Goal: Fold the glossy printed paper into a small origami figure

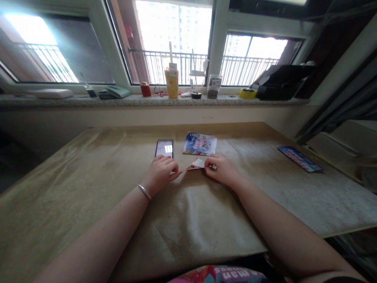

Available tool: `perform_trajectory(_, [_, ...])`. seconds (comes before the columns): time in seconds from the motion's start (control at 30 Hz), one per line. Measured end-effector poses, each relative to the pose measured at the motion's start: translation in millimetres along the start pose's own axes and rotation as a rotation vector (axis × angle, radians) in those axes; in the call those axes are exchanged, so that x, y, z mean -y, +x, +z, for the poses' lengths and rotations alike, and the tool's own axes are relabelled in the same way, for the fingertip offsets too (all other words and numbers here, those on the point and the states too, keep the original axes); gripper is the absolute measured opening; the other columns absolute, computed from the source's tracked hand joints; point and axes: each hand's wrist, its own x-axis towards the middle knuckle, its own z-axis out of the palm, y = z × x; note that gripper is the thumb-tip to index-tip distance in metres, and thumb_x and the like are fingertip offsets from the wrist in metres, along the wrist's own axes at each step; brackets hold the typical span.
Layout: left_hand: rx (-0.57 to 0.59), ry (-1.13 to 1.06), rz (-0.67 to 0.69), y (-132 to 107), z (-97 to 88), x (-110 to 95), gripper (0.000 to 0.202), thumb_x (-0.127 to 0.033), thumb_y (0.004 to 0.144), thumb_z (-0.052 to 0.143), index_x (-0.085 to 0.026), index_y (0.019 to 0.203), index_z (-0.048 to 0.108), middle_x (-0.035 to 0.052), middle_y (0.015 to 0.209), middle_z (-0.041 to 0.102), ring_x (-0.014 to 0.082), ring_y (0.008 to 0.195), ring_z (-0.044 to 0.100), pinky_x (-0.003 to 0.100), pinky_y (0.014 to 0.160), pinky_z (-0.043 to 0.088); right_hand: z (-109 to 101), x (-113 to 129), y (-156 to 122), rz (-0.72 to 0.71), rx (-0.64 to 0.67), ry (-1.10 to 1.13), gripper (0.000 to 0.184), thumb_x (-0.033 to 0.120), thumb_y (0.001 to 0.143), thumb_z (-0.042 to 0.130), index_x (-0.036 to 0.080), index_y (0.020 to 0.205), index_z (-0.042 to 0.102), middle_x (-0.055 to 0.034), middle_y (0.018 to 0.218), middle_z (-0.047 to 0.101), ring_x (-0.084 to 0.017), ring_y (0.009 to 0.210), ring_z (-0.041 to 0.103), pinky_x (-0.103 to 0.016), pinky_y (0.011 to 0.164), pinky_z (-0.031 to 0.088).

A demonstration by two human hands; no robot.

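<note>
A small folded piece of printed paper [196, 163], white on its upper face with an orange and red lower edge, sits on the table between my hands. My right hand [221, 168] is closed in a pinch at the paper's right end. To its left, my left hand [161, 171] wears a silver bangle. Its fingers lie over the bottom edge of a phone [164, 148] with a lit screen, and its thumb points out towards the paper. Just behind the paper is a stack of blue printed leaflets [200, 144].
A tan cover lies over the table [123, 220]. More blue leaflets [299, 158] lie at the right. Along the granite windowsill [112, 101] stand a yellow drink cup [172, 83], a red-lidded jar [145, 89], a clear cup [196, 85], yellow tape [247, 93] and a black box [282, 80].
</note>
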Motion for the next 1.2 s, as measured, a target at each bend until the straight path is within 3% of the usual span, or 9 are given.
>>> perform_trajectory(0.3, [0.04,-0.018,0.03,-2.2,-3.6,1.9,0.031,-0.04,0.088,0.052,-0.018,0.067,0.055,0.0017,0.072,0.061,0.0162,0.071,0.054,0.029,0.072,0.037,-2.4,-1.7,-0.8,0.022,0.007,-0.017,0.006,0.016,0.072,0.054,0.02,0.07,0.059,-0.0009,0.078,0.061,-0.014,0.074,0.054,-0.023,0.066,0.039])
perform_trajectory(0.43, [-0.031,-0.06,-0.007,-2.4,-2.9,-3.9,0.028,-0.046,0.086,0.054,-0.018,0.087,0.06,0.0053,0.086,0.064,0.0191,0.082,0.056,0.03,0.074,0.04,0.4,0.6,-1.5,-0.014,0.0,-0.029,0.006,0.017,0.073,0.054,0.02,0.07,0.059,-0.0013,0.079,0.061,-0.014,0.076,0.054,-0.023,0.067,0.039])
perform_trajectory(0.53, [-0.036,-0.045,0.038,-0.4,-2.9,-12.8,0.023,-0.04,0.087,0.054,-0.021,0.098,0.062,0.004,0.092,0.066,0.0199,0.088,0.056,0.033,0.08,0.039,4.7,6.6,-1.6,-0.103,0.016,-0.061,0.006,0.018,0.074,0.054,0.02,0.074,0.06,-0.0018,0.081,0.062,-0.016,0.08,0.054,-0.024,0.07,0.039])
perform_trajectory(0.63, [-0.028,-0.036,0.078,2.6,-3.3,-21.1,0.017,-0.032,0.091,0.05,-0.024,0.086,0.065,0.0004,0.082,0.067,0.0169,0.078,0.054,0.032,0.077,0.037,8.4,14.1,-1.0,-0.138,0.027,-0.086,0.007,0.019,0.075,0.054,0.02,0.075,0.06,-0.0022,0.082,0.063,-0.016,0.081,0.054,-0.026,0.072,0.038])
perform_trajectory(0.83, [-0.029,0.008,0.071,6.3,-0.2,-28.9,0.023,-0.026,0.089,0.047,-0.018,0.072,0.06,0.0014,0.071,0.062,0.0152,0.069,0.051,0.03,0.071,0.036,12.2,26.5,0.7,-0.129,0.023,-0.106,0.006,0.017,0.073,0.053,0.02,0.076,0.058,-0.0024,0.082,0.063,-0.017,0.083,0.053,-0.027,0.074,0.038])
perform_trajectory(1.2, [-0.037,0.028,0.091,6.8,2.4,-37.2,0.022,-0.028,0.09,0.047,-0.019,0.073,0.058,0.0005,0.071,0.06,0.0153,0.068,0.05,0.031,0.069,0.033,19.3,31.0,1.5,-0.172,0.01,-0.128,0.007,0.017,0.073,0.053,0.02,0.075,0.058,-0.002,0.078,0.061,-0.017,0.079,0.05,-0.027,0.067,0.035])
